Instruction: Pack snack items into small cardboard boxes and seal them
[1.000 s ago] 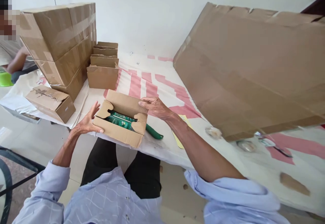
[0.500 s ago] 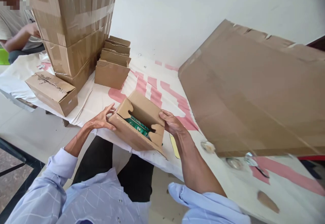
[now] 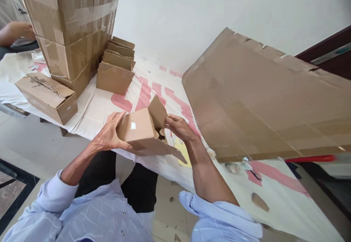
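A small brown cardboard box (image 3: 141,125) with a little white label lies tipped on its side at the table's near edge, its open end facing right. My left hand (image 3: 111,134) grips its left end, thumb below and fingers over the top. At the open end my right hand (image 3: 179,126) pinches the edge of a raised flap (image 3: 157,111). Another flap sticks out low to the right, and notched inner flaps show in the opening. The contents are hidden from this angle. A yellow sheet (image 3: 181,152) lies on the table behind my right wrist.
Tall taped cartons (image 3: 79,26) stand at the left, beside a closed box (image 3: 48,97) and several upright open boxes (image 3: 115,77). A large cardboard sheet (image 3: 260,99) leans at the right. Clear tape rolls (image 3: 232,168) lie below it. Another person's hand (image 3: 23,30) shows far left.
The box has turned from opening upward to opening rightward, so the green packs inside are out of sight. My left hand has closed round its end; my right hand still holds a flap.
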The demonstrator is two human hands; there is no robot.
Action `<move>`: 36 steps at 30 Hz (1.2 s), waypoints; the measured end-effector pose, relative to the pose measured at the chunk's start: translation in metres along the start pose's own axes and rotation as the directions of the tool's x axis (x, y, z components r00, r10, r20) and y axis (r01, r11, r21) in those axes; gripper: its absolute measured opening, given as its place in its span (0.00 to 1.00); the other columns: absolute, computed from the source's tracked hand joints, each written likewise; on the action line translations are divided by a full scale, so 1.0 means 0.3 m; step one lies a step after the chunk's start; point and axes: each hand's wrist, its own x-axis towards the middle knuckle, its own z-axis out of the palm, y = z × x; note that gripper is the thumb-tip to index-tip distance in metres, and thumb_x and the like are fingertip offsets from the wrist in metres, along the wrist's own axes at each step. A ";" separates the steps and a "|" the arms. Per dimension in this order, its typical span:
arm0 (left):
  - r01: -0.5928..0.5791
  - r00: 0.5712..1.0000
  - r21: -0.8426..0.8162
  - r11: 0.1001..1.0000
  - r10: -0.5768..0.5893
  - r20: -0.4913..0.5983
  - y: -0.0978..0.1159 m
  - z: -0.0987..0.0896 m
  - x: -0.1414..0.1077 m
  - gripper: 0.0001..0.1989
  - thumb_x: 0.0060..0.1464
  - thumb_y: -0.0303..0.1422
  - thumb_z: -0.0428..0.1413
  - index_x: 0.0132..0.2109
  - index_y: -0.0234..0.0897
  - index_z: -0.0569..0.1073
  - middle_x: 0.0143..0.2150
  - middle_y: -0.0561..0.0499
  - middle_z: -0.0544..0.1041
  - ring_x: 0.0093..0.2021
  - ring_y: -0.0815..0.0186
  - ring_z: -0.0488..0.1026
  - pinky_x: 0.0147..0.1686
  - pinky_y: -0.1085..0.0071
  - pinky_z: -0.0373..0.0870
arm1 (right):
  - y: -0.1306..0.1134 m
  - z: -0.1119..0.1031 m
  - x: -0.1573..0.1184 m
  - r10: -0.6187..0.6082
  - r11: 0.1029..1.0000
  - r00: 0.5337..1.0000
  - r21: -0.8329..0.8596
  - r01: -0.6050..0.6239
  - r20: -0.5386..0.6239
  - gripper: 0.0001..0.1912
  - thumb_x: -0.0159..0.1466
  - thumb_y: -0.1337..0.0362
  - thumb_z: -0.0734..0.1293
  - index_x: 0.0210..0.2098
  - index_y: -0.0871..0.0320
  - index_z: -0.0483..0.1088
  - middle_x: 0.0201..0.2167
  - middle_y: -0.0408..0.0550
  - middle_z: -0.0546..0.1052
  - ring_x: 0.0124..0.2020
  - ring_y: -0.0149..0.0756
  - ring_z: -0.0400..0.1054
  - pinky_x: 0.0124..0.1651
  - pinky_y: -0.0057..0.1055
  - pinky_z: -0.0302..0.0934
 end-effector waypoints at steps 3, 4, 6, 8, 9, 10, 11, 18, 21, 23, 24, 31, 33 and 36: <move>0.020 0.996 0.080 0.997 -0.013 -0.092 0.048 -0.017 -0.013 0.58 0.37 0.44 0.79 0.74 0.41 0.66 0.66 0.39 0.67 0.68 0.40 0.67 0.68 0.42 0.71 | -0.108 0.013 -0.007 -0.204 0.966 0.955 -0.204 0.161 -0.215 0.28 0.56 0.36 0.77 0.36 0.56 0.79 0.36 0.51 0.82 0.38 0.41 0.75 0.43 0.40 0.72; 0.028 0.993 0.107 0.994 -0.015 -0.118 0.062 -0.021 -0.015 0.57 0.38 0.44 0.79 0.73 0.41 0.67 0.64 0.39 0.68 0.66 0.41 0.68 0.67 0.43 0.72 | -0.158 0.026 -0.023 -0.312 0.932 0.908 -0.276 0.235 -0.280 0.25 0.60 0.39 0.76 0.36 0.56 0.80 0.37 0.51 0.83 0.39 0.42 0.75 0.43 0.41 0.72; 0.030 0.988 0.160 0.987 -0.005 -0.152 0.087 -0.024 -0.016 0.54 0.39 0.42 0.79 0.72 0.42 0.67 0.62 0.40 0.68 0.65 0.41 0.68 0.66 0.44 0.72 | -0.276 0.072 -0.082 -0.537 0.819 0.790 -0.408 0.403 -0.297 0.17 0.68 0.47 0.71 0.39 0.54 0.82 0.40 0.51 0.84 0.42 0.43 0.77 0.44 0.41 0.72; 0.016 0.986 0.205 0.979 0.018 -0.164 0.112 -0.016 -0.012 0.53 0.39 0.41 0.78 0.71 0.42 0.67 0.61 0.41 0.69 0.65 0.41 0.68 0.65 0.43 0.72 | -0.400 0.139 -0.159 -0.709 0.651 0.687 -0.525 0.549 -0.161 0.12 0.73 0.55 0.69 0.42 0.52 0.83 0.43 0.51 0.83 0.45 0.44 0.77 0.47 0.42 0.73; 0.008 0.986 0.226 0.974 0.030 -0.165 0.124 -0.009 -0.010 0.52 0.40 0.41 0.78 0.71 0.43 0.67 0.61 0.40 0.69 0.65 0.41 0.68 0.65 0.43 0.72 | -0.455 0.177 -0.197 -0.760 0.558 0.647 -0.570 0.603 -0.060 0.10 0.74 0.58 0.69 0.42 0.51 0.84 0.43 0.51 0.83 0.47 0.45 0.77 0.49 0.44 0.73; 0.001 0.986 0.246 0.969 0.041 -0.164 0.135 0.000 -0.007 0.52 0.40 0.41 0.78 0.71 0.43 0.67 0.61 0.40 0.68 0.64 0.41 0.68 0.65 0.42 0.72 | -0.502 0.214 -0.230 -0.786 0.462 0.615 -0.607 0.646 0.056 0.10 0.74 0.60 0.68 0.42 0.52 0.84 0.43 0.51 0.83 0.48 0.46 0.77 0.52 0.45 0.73; -0.006 0.985 0.266 0.964 0.051 -0.163 0.145 0.009 -0.004 0.52 0.40 0.40 0.77 0.71 0.42 0.67 0.61 0.40 0.68 0.64 0.41 0.68 0.64 0.42 0.73 | -0.537 0.247 -0.255 -0.781 0.378 0.603 -0.644 0.665 0.163 0.11 0.75 0.63 0.68 0.42 0.52 0.83 0.43 0.51 0.83 0.48 0.46 0.76 0.53 0.46 0.72; -0.029 0.979 0.373 0.928 0.102 -0.178 0.173 0.055 0.005 0.52 0.41 0.37 0.75 0.71 0.41 0.65 0.61 0.39 0.68 0.62 0.41 0.68 0.62 0.42 0.74 | -0.546 0.318 -0.271 -0.525 0.015 0.701 -0.818 0.576 0.483 0.13 0.76 0.70 0.64 0.42 0.59 0.82 0.43 0.55 0.81 0.47 0.46 0.69 0.46 0.40 0.66; -0.028 0.979 0.389 0.921 0.103 -0.173 0.177 0.062 0.006 0.51 0.41 0.37 0.75 0.71 0.38 0.65 0.61 0.38 0.67 0.62 0.41 0.67 0.62 0.42 0.74 | -0.528 0.311 -0.273 -0.530 -0.005 0.704 -0.832 0.555 0.473 0.11 0.76 0.69 0.66 0.45 0.58 0.82 0.43 0.55 0.80 0.47 0.47 0.68 0.46 0.40 0.64; -0.030 0.982 0.391 0.920 0.101 -0.162 0.179 0.066 0.007 0.51 0.42 0.37 0.75 0.71 0.38 0.65 0.62 0.37 0.67 0.62 0.40 0.67 0.62 0.42 0.73 | -0.525 0.309 -0.278 -0.537 -0.002 0.697 -0.827 0.562 0.475 0.10 0.76 0.69 0.66 0.44 0.58 0.82 0.42 0.55 0.79 0.47 0.47 0.67 0.46 0.40 0.64; -0.031 0.982 0.391 0.920 0.101 -0.160 0.179 0.068 0.007 0.51 0.42 0.38 0.75 0.72 0.38 0.65 0.62 0.37 0.67 0.62 0.40 0.66 0.62 0.42 0.73 | -0.525 0.308 -0.279 -0.538 0.002 0.695 -0.824 0.567 0.477 0.11 0.76 0.69 0.66 0.44 0.58 0.82 0.42 0.55 0.79 0.47 0.47 0.67 0.46 0.40 0.63; -0.022 0.982 0.389 0.921 0.093 -0.163 0.177 0.075 0.010 0.53 0.42 0.39 0.75 0.73 0.39 0.64 0.61 0.38 0.67 0.61 0.40 0.66 0.61 0.41 0.72 | -0.523 0.319 -0.265 -0.549 0.022 0.703 -0.833 0.553 0.453 0.12 0.75 0.70 0.65 0.40 0.57 0.81 0.39 0.55 0.79 0.45 0.48 0.66 0.46 0.42 0.59; -0.020 0.983 0.382 0.924 0.087 -0.159 0.179 0.074 0.011 0.53 0.42 0.38 0.75 0.73 0.39 0.64 0.61 0.37 0.67 0.61 0.40 0.66 0.61 0.41 0.72 | -0.521 0.327 -0.258 -0.550 0.024 0.708 -0.840 0.543 0.442 0.13 0.74 0.71 0.64 0.39 0.57 0.80 0.39 0.55 0.79 0.45 0.49 0.65 0.45 0.42 0.57; -0.023 0.984 0.376 0.926 0.088 -0.157 0.181 0.071 0.011 0.53 0.42 0.39 0.75 0.73 0.40 0.64 0.62 0.38 0.67 0.62 0.40 0.66 0.62 0.41 0.71 | -0.518 0.338 -0.252 -0.554 0.046 0.717 -0.845 0.533 0.423 0.14 0.74 0.72 0.63 0.37 0.57 0.79 0.38 0.55 0.79 0.45 0.48 0.65 0.45 0.42 0.56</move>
